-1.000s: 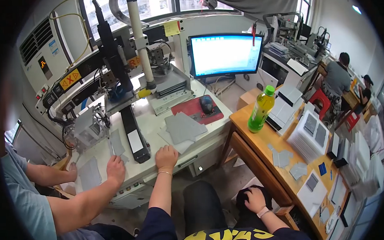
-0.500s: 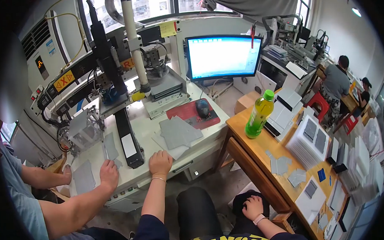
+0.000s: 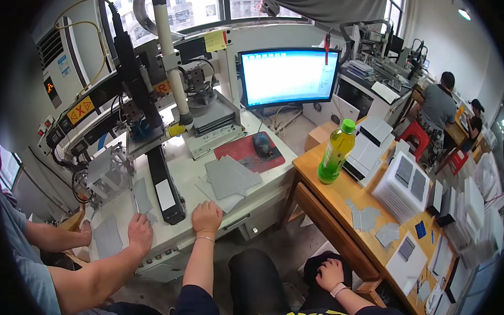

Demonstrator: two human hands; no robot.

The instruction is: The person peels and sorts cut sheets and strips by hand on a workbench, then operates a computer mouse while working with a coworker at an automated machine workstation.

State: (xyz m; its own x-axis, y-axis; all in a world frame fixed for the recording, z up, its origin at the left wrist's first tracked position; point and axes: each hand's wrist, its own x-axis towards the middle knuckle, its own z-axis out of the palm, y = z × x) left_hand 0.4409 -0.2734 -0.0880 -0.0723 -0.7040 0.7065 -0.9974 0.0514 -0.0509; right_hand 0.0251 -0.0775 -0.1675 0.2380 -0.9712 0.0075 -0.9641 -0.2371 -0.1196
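My left hand (image 3: pixel 207 217) rests on the front edge of the white machine table (image 3: pixel 240 210), fingers curled in and nothing seen in them. Just beyond it lie loose grey sheets (image 3: pixel 225 178), and to its left is the black rail (image 3: pixel 164 185) with a white label. My right hand (image 3: pixel 330 274) lies on my right knee beside the wooden desk, its fingers stretched out and slightly apart, with nothing in it. On my left, a co-worker's hand (image 3: pixel 140 233) is at the table edge near thin grey strips (image 3: pixel 142 196).
A monitor (image 3: pixel 288 75) stands behind a mouse (image 3: pixel 261 143) on a red pad (image 3: pixel 277 159). The wooden desk (image 3: pixel 342 210) holds a green bottle (image 3: pixel 336 153), a white stack (image 3: pixel 400 180) and grey pieces (image 3: pixel 365 217). Machine arms (image 3: pixel 144 94) hang over the table. People sit far right.
The view has shifted slightly. Both my hands stay in place, and the co-worker's hands look nearly unmoved.
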